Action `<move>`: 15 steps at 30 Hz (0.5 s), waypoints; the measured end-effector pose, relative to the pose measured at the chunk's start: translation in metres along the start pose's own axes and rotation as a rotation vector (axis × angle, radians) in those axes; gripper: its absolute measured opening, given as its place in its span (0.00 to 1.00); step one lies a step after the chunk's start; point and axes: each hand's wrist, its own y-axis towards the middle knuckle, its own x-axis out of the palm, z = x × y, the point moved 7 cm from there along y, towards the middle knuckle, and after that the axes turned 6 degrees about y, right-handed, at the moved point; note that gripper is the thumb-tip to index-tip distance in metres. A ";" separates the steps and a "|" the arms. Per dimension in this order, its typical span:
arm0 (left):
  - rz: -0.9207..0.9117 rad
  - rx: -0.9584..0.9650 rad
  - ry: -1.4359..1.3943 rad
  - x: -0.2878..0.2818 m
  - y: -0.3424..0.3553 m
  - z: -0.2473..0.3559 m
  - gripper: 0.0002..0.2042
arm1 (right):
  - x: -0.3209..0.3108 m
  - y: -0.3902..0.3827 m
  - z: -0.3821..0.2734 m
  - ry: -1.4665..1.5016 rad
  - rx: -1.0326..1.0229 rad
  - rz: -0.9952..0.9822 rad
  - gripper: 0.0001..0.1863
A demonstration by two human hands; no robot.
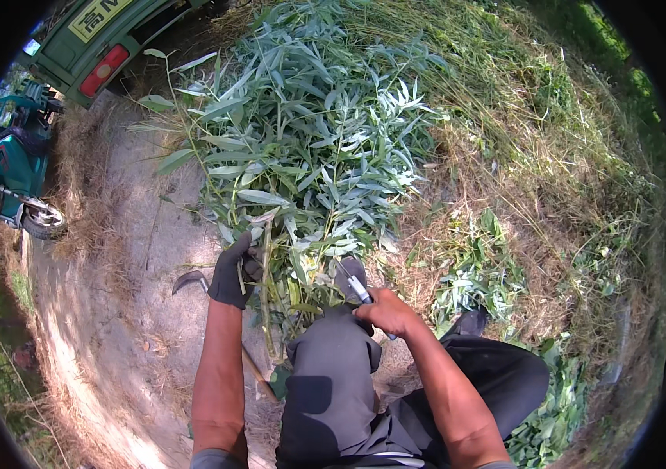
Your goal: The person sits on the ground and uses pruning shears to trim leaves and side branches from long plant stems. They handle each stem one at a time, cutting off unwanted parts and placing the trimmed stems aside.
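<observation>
Head view: left hand (233,273), in a dark glove, is clenched around the stems at the base of a leafy branch bundle (309,148) that lies on the ground ahead of the person's knee (333,344), leaf tips fanning away toward the green vehicle (94,39). Right hand (383,311), bare, is closed on a small cutting tool (358,288) with a light handle, its tip just beside the stems; blade type can't be made out. A sickle (189,280) lies on the dirt just left of the gloved hand, unheld. A scooter (12,176) is parked well apart at left. Judgement on technique: keep the glove grip tight and low on the stems, cut beside the glove rather than toward it, angle the blade away from the knee, and take few stems per cut so the bundle doesn't twist.
</observation>
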 end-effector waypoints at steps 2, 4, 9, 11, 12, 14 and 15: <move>-0.032 0.017 -0.104 0.001 0.000 0.001 0.14 | -0.001 -0.001 -0.005 -0.016 0.006 0.002 0.17; 0.075 0.028 -0.026 -0.005 0.002 0.002 0.15 | -0.004 -0.005 -0.011 -0.017 0.028 -0.006 0.23; 0.222 -0.004 0.243 -0.026 0.004 0.003 0.16 | -0.004 -0.015 -0.051 -0.239 -0.038 -0.018 0.24; 0.213 0.000 0.322 -0.015 0.002 0.007 0.16 | -0.005 -0.019 -0.070 -0.358 -0.076 -0.020 0.24; 0.204 -0.003 0.366 -0.006 0.002 0.009 0.16 | -0.002 -0.016 -0.074 -0.399 -0.118 -0.036 0.25; 0.175 0.006 0.442 -0.007 0.007 0.014 0.15 | 0.005 -0.018 -0.098 -0.564 -0.180 -0.109 0.26; 0.190 0.008 0.479 -0.016 0.009 0.014 0.15 | 0.011 -0.016 -0.104 -0.608 -0.236 -0.095 0.26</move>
